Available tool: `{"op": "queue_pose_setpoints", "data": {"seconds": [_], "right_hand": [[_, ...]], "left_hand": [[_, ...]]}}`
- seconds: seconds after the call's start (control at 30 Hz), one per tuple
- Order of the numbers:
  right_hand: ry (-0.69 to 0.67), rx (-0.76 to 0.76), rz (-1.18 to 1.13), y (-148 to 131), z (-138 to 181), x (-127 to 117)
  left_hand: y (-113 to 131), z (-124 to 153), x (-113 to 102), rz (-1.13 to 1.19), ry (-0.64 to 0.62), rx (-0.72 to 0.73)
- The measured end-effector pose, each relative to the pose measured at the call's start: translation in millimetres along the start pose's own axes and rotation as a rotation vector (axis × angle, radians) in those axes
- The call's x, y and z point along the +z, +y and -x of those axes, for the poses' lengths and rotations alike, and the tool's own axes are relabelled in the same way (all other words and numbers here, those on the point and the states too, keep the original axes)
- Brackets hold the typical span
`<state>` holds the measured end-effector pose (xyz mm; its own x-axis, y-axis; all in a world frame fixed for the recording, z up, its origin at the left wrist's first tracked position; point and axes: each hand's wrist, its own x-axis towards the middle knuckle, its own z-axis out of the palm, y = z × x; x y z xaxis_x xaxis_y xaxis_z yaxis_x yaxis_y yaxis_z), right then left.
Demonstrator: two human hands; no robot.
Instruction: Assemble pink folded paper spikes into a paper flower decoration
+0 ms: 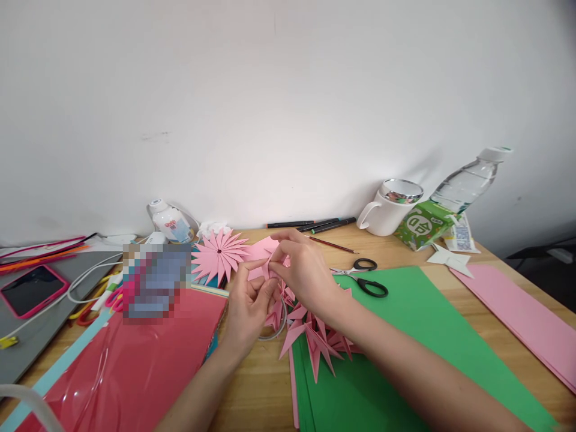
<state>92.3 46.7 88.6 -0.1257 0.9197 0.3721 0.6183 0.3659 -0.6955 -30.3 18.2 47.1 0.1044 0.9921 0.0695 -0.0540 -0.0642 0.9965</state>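
Note:
My left hand [252,303] and my right hand [303,267] meet over the middle of the table, fingertips closed on a small piece of pink folded paper [266,266]. Its exact shape is partly hidden by my fingers. Just below my right wrist lies a cluster of pointed pink folded-paper pieces [315,342], resting partly on green paper sheets [405,354]. A pink pleated paper rosette [219,255] with a dark centre sits beyond my left hand. Black-handled scissors [372,288] rest to the right, apart from my hands. Under my fingers curves a pale cable [274,337].
Red sheets [135,372] in clear plastic cover the left side, near a pink-cased phone [35,291]. Along the wall stand a white bottle [171,222], pens [333,225], a white mug [389,210], a green box [423,225] and a tilted water bottle [470,180]. Pink strips [522,318] lie right.

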Motion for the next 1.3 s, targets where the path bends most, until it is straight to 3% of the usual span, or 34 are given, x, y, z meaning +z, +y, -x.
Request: {"op": "queue_pose_setpoints", "data": {"seconds": [0.13,0.3,0.53,0.73,1.03,1.3], "right_hand": [[-0.009,0.080,-0.123,5.8,-8.2,-4.4],[-0.191,0.093,-0.415,13.2,-15.3,-8.3],[-0.209,0.173,-0.541,12.3,-10.5,-4.1],[-0.257,0.242,-0.603,6.3,-14.6,-10.4],[-0.172,0.284,-0.597,13.5,-15.4,-6.6],[-0.219,0.219,-0.632,9.7,-15.4,-6.1]], "left_hand": [[2.9,-0.4,-1.5,0.001,0.008,0.007],[7.7,-2.4,-2.9,0.009,0.043,0.030],[8.5,-2.6,-1.6,0.005,0.019,0.030],[10.3,-0.9,-2.9,-0.021,-0.002,0.016],[8.5,-0.4,-2.2,-0.024,-0.026,0.004],[7.1,-1.7,-3.2,0.061,0.018,0.038]]}}
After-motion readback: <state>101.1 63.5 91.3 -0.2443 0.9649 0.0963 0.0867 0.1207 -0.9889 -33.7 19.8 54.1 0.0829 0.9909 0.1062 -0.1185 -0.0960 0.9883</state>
